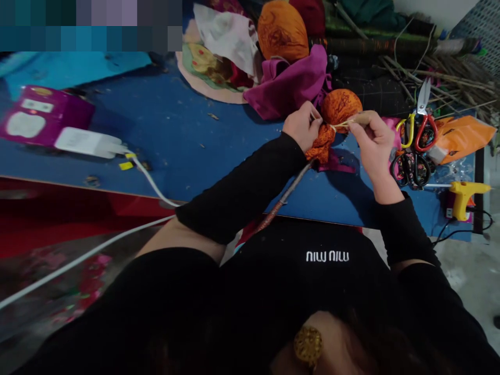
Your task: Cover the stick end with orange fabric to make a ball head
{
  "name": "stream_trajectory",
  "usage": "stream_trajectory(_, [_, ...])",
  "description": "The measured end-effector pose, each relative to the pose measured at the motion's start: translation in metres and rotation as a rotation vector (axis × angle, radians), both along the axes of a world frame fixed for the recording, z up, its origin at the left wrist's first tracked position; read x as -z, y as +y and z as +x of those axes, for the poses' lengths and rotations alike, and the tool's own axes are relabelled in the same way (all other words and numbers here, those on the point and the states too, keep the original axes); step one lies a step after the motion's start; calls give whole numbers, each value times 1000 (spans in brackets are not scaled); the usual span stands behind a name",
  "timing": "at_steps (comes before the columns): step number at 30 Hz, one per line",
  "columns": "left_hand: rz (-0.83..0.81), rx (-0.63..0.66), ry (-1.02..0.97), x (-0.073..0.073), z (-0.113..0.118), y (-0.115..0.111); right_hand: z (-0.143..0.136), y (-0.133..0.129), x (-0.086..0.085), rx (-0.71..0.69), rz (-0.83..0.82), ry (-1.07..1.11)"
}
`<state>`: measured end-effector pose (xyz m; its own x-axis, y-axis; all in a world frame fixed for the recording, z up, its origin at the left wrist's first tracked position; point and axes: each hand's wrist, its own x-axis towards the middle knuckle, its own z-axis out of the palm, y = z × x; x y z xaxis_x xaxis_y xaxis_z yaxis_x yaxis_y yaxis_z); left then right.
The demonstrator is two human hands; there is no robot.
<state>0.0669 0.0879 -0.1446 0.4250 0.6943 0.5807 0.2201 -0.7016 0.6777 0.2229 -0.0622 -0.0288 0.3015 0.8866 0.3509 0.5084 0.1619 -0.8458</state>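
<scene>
The room is lit rather dimly, and soft shadows lie on the blue table point(164, 125). Below its near edge, at the left, there is a red surface point(58, 219) — its kind is not clear. The floor point(464, 284) at right is greyish; in the upper right corner is a perforated panel point(484, 44).

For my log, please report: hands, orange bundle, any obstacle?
Left hand at orange bundle; right hand pinching string. String at bundle's neck. Scissors nearby, not blocking.
</scene>
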Motion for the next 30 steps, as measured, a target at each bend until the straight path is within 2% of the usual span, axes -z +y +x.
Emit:
stream_trajectory(3, [25,23,-10,1,3,-3,2,3,7,-80,-24,177])
stream_trajectory(9, [16,70,-16,-2,5,-8,12,8,19,-160,-37,279])
stream_trajectory(13, [-19,79,-6,-3,6,-9,18,7,22,-153,-30,232])
stream_trajectory(17, [19,88,-56,0,6,-7,26,6,19,-169,-37,145])
stream_trajectory(20, [29,54,-35,-1,4,-6,31,-1,9,-128,-67,11])
stream_trajectory(23, [-22,14,35,-8,0,-7,31,-12,-4,-48,-172,-251])
stream_trajectory(25, [-79,-2,51,-18,-2,-9,27,-17,-11,-19,-278,-449])
stream_trajectory(27, [-147,-1,-14,-32,-2,-13,21,-19,-14,-12,-357,-600])
stream_trajectory(30, [-337,138,-194,-53,-2,-20,16,-17,-14,-14,-402,-717])
